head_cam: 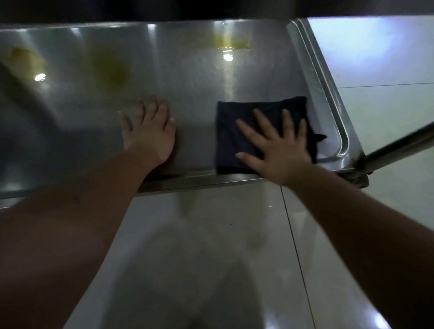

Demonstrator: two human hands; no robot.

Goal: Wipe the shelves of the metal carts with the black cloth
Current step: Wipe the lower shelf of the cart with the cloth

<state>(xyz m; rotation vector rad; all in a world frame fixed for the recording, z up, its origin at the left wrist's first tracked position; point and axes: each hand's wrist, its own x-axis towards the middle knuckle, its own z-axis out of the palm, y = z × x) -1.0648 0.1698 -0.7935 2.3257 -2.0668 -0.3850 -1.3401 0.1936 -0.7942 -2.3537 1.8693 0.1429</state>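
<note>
The pale glossy tiled floor (215, 240) runs under both your forearms and on past your R hand to the right. The wide brushed stainless-steel cart shelf (194, 85) lies under both your palms. Its raised rolled rim (317, 83) curves round just right of your R fingertips, and the front lip passes under your wrists. A round steel cart post (406, 142) slants away to the right of your R wrist and meets the shelf corner near it.

The folded square black cloth (239, 123) lies flat on the shelf beneath your R hand, in the front-right area next to the rim. One corner pokes out to the right, past your little finger.

R hand (278, 146): released, palm down on the cloth, fingers straight and spread, nothing curled round it. L hand (151, 132): also released, flat on bare steel, well left of the cloth, fingers straight and together.

A yellowish smear (110, 69) sits beyond your L fingertips, and a second yellowish smear (232, 44) sits beyond the R ones, near the back edge.
</note>
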